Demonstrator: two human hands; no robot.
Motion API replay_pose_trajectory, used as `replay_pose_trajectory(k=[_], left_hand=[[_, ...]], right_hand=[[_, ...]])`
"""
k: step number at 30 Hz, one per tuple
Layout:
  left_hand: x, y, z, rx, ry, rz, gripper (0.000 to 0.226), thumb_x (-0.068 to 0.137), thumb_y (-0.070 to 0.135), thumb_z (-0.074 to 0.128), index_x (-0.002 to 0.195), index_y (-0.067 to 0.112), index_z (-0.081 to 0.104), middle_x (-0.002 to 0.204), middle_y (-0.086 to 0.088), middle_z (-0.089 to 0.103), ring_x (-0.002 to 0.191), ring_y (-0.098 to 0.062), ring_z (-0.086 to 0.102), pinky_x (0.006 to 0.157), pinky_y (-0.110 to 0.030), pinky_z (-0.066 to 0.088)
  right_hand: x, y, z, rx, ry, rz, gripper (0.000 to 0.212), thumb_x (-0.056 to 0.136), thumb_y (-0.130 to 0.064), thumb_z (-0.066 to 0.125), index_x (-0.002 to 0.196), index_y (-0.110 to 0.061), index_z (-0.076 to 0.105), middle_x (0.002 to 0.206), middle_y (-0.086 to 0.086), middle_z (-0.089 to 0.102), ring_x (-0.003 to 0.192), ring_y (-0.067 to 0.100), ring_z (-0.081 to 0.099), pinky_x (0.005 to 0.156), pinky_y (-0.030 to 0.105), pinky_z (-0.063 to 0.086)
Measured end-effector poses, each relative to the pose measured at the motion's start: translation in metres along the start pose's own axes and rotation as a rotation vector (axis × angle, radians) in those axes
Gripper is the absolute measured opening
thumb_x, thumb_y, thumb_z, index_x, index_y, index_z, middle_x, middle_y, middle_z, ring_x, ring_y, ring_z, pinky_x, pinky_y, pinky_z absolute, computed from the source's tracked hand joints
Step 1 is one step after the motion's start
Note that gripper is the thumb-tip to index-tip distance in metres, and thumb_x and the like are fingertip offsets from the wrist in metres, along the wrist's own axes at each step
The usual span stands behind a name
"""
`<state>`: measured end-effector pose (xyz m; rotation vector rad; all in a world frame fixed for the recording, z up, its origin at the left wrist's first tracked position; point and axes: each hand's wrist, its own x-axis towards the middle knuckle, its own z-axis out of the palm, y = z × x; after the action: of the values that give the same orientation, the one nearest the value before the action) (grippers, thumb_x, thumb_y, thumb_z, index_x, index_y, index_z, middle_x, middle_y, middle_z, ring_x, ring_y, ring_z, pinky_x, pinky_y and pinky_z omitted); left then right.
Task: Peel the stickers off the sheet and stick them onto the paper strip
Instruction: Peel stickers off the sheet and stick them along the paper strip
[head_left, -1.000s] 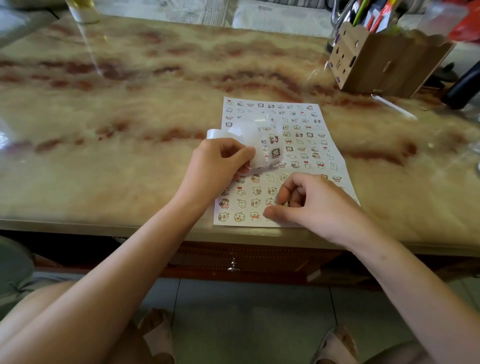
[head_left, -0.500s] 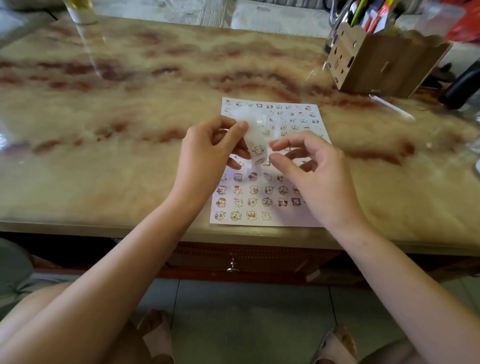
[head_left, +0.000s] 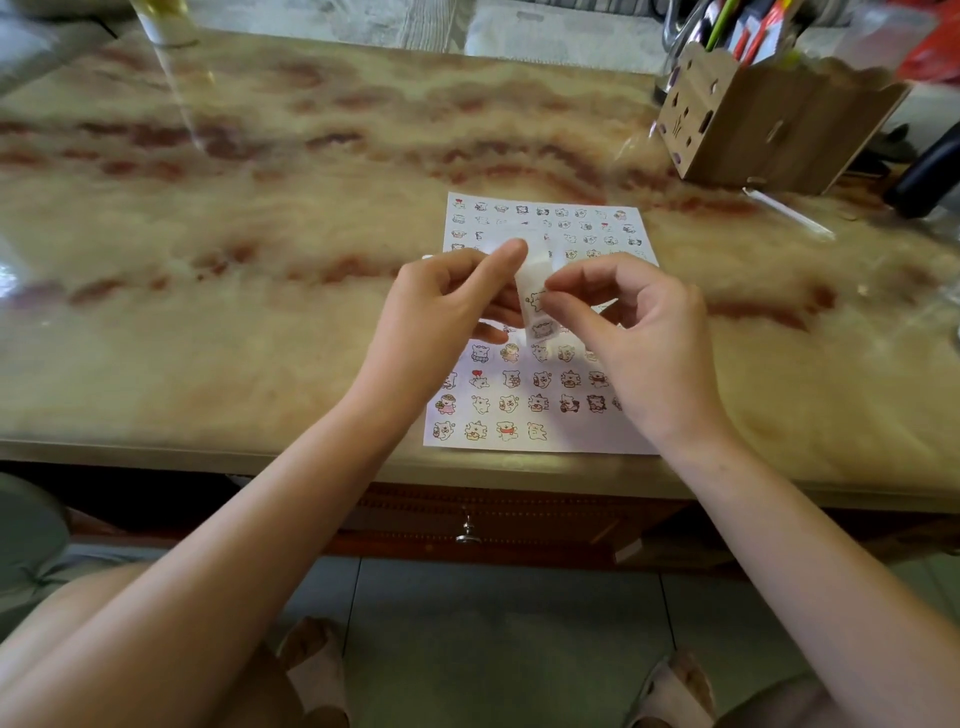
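A white sticker sheet with rows of small cartoon animal stickers lies flat near the table's front edge. Above it my left hand holds a narrow white paper strip upright between thumb and fingers; two stickers show on the strip's lower part. My right hand is level with the strip, its thumb and forefinger pinched together against the strip's right edge. Whether a sticker sits between those fingertips is hidden.
The marble-patterned table stretches left and back. A brown cardboard pen holder full of pens stands at the back right, with a thin white stick lying in front of it. A glass bottle stands at the back left.
My right hand left the sheet's lower rows and rose to the strip. My left hand turned the strip upright and brought it toward the right hand's fingertips.
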<state>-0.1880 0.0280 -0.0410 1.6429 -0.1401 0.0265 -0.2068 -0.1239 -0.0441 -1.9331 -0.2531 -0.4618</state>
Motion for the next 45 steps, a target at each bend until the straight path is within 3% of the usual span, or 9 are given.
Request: replay_pose_trajectory(k=[4,20,36,45], left_hand=[[-0.004,0.000,0.001,0.024,-0.055,-0.012,0.014,0.091,0.017,0.064,0.086,0.005,0.070,0.071,0.000,0.071,0.065,-0.005,0.068,0.060,-0.016,0.052],[-0.004,-0.001,0.000,0.068,-0.077,-0.004,0.014,0.090,0.018,0.064,0.089,0.006,0.072,0.078,-0.005,0.074,0.069,-0.006,0.069,0.063,-0.017,0.053],[-0.002,-0.003,0.000,0.110,-0.086,-0.002,0.015,0.089,0.019,0.066,0.089,0.007,0.074,0.079,-0.008,0.075,0.073,-0.010,0.071,0.066,-0.020,0.055],[-0.002,-0.004,0.000,0.140,-0.087,-0.015,0.013,0.088,0.021,0.067,0.085,0.010,0.074,0.078,-0.008,0.074,0.073,-0.011,0.070,0.068,-0.023,0.057]], right_hand=[[0.001,0.001,-0.001,0.016,0.002,0.005,0.016,0.082,-0.012,0.073,0.083,-0.027,0.068,0.076,-0.014,0.068,0.070,0.000,0.063,0.065,0.016,0.046],[0.001,0.007,-0.004,-0.002,-0.037,0.015,0.008,0.083,-0.011,0.072,0.089,-0.014,0.069,0.080,-0.006,0.070,0.076,0.014,0.068,0.074,0.032,0.056],[0.004,0.009,-0.009,0.036,-0.110,0.065,0.010,0.082,-0.008,0.074,0.088,-0.014,0.070,0.081,-0.002,0.071,0.075,0.011,0.067,0.071,0.024,0.054],[0.005,0.007,-0.011,-0.023,-0.168,0.118,0.005,0.084,-0.015,0.072,0.083,-0.018,0.068,0.078,-0.007,0.068,0.072,0.005,0.060,0.069,0.028,0.050]])
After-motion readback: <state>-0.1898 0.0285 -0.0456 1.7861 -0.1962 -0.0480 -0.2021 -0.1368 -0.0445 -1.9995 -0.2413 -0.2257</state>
